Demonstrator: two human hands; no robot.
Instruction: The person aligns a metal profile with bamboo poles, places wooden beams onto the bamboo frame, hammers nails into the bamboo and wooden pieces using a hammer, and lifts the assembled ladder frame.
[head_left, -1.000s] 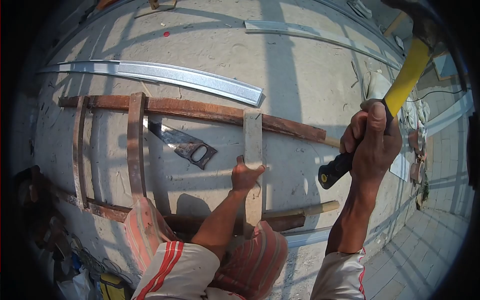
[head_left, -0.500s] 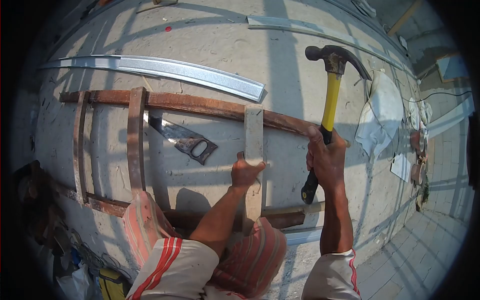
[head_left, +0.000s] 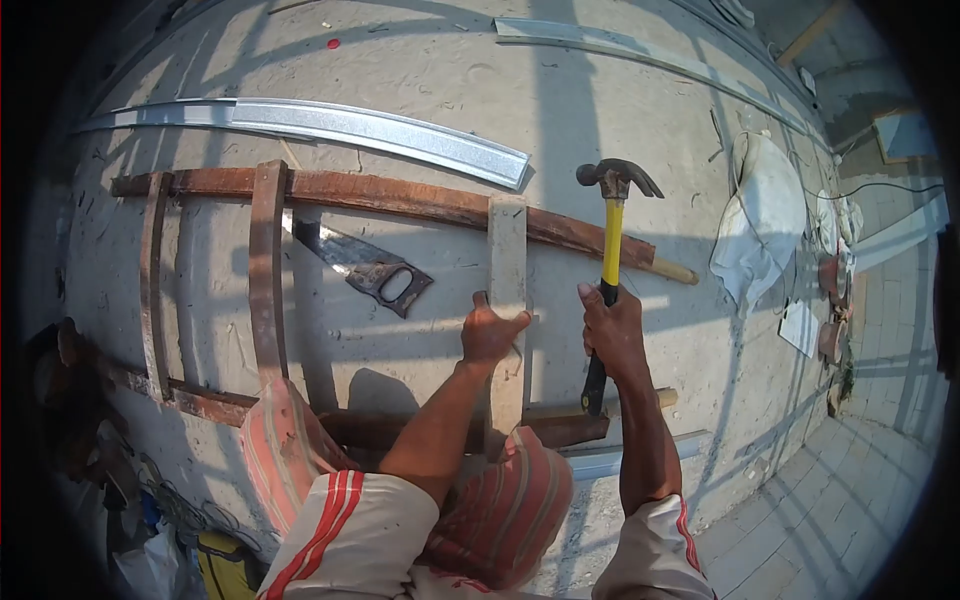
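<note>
My right hand (head_left: 617, 330) is closed around the black grip of a claw hammer (head_left: 611, 240) with a yellow shaft, held upright with its head up. My left hand (head_left: 489, 333) grips the pale wooden crosspiece (head_left: 507, 255) near its middle. That crosspiece lies over two long reddish-brown timbers, the far rail (head_left: 400, 204) and the near rail (head_left: 565, 431), in a ladder-like frame. Nails show near the crosspiece's lower part. Two darker crosspieces, one wide (head_left: 267, 270) and one narrow (head_left: 153, 290), span the frame's left side.
A handsaw (head_left: 385, 280) lies on the concrete inside the frame. Beyond the frame is a silver metal channel (head_left: 380, 130), with another channel (head_left: 640, 62) farther back. A white sack (head_left: 760, 215) lies at right. A yellow-and-black bag (head_left: 225, 565) is at lower left.
My right hand and the hammer have moved left, and the hammer head is lower. My left hand stays on the pale crosspiece.
</note>
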